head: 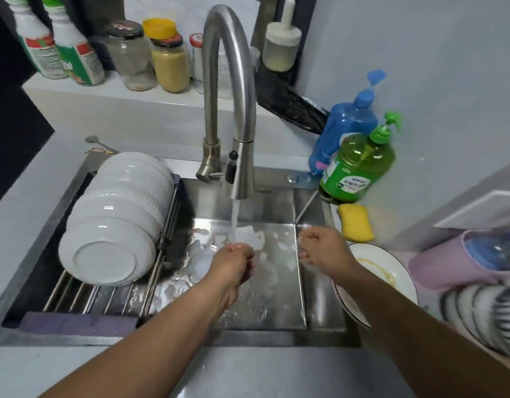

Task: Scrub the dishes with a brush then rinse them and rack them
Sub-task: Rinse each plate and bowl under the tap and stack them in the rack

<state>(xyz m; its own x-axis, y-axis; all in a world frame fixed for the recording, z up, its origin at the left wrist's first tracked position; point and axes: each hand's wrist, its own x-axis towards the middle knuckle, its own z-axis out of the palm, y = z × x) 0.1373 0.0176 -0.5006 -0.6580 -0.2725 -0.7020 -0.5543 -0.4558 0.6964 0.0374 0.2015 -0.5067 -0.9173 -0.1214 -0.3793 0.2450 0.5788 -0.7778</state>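
Water runs from the steel faucet [242,179] onto my left hand [233,261], which hangs over the sink [279,285] with fingers curled and nothing in it. My right hand [324,248] is at the sink's right edge, fingers loosely curled, holding nothing that I can see. A row of white bowls [116,214] lies on its side on the roll-up rack [84,300] over the sink's left half. A white plate [388,271] with yellowish residue sits on the counter to the right, partly under my right forearm. No brush is in view.
A yellow sponge [355,222], a green soap bottle [357,168] and a blue bottle [345,130] stand at the sink's back right. Jars [169,58] line the ledge behind. Striped dishes [483,314] and a purple container [454,262] crowd the right counter.
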